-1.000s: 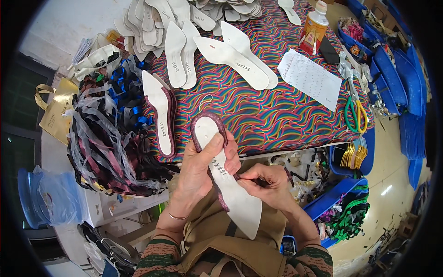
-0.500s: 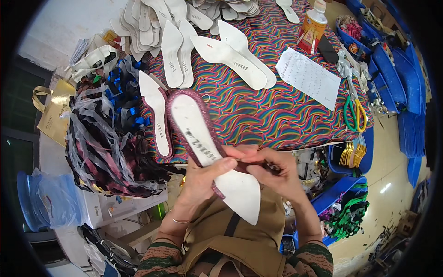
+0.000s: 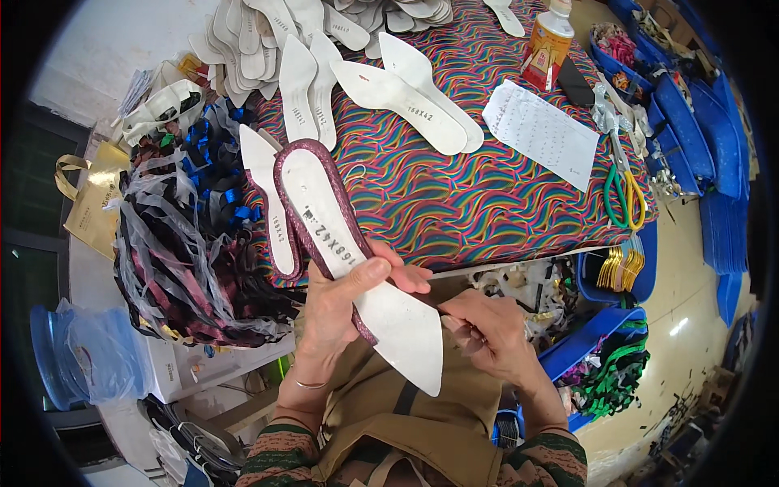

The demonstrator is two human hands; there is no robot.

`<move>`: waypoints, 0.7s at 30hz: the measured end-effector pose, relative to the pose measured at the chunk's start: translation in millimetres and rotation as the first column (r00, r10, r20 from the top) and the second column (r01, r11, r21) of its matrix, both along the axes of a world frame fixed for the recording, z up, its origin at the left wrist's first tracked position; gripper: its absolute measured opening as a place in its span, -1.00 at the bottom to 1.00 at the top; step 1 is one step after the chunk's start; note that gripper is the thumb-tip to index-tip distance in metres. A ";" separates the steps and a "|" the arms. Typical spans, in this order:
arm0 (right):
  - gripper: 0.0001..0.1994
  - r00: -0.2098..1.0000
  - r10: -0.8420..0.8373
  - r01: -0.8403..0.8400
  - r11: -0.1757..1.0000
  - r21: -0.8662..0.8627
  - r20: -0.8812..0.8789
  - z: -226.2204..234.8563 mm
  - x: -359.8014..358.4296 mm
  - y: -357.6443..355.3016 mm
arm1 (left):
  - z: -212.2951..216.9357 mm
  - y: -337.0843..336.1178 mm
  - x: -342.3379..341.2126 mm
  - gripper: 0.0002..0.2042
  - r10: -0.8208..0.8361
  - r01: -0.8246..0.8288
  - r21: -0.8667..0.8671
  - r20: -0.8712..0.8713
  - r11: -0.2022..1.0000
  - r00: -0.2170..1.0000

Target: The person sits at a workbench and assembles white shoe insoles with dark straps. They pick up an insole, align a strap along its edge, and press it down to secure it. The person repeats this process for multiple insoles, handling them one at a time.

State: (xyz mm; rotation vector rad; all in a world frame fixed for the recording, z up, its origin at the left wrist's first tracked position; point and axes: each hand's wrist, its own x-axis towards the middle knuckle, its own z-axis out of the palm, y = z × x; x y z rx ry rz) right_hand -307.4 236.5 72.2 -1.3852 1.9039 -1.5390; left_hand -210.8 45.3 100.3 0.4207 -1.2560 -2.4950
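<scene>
Two hands: both work on one white insole [image 3: 357, 268] with a dark glitter edge band, held above the near edge of the tabletop [image 3: 487, 203].
Left hand [image 3: 341, 312]: closed around the middle of the insole, thumb lying across its white face, fingers behind.
Right hand [image 3: 487, 337]: fingers pinched together at the right edge of the insole, near the wide end — whether a small tool is inside them I cannot tell.
Insole position: tilted, pointed end far and to the left, wide end near, over the lap.
Doing it well: I judge the left hand should keep the insole steady while the right presses the band flat along the edge, little by little, without wrinkles.
Around: a second banded insole [image 3: 272, 203] lies just left; green-handled scissors [image 3: 625, 191] and a glue bottle [image 3: 548, 45] far right.
</scene>
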 end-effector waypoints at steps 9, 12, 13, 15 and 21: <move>-0.86 0.843 -0.148 -0.063 0.928 0.368 0.517 34.8 -87.7 64.4 | -3.4 -23.4 -12.0 -0.83 0.275 -0.270 -0.064 0.102 0.961 0.956; -0.88 0.901 -0.238 0.129 0.945 0.300 0.363 43.0 -133.2 83.2 | -10.1 -22.8 -17.1 -0.86 0.292 -0.298 0.021 0.138 0.954 0.946; -0.87 0.909 -0.370 0.311 0.909 0.279 0.193 41.4 -142.2 78.0 | -14.7 -20.8 -19.4 -0.85 0.301 -0.310 0.053 0.134 0.949 0.944; -0.85 0.785 -0.604 0.619 0.772 0.143 -0.138 31.9 -152.8 62.3 | -24.2 -17.3 -22.9 -0.83 0.326 -0.341 0.120 0.125 0.932 0.937; -0.72 0.811 -0.403 0.408 0.909 0.082 0.424 -6.5 -64.1 1.8 | -34.2 -12.6 -25.4 -0.82 0.353 -0.372 0.165 0.134 0.913 0.926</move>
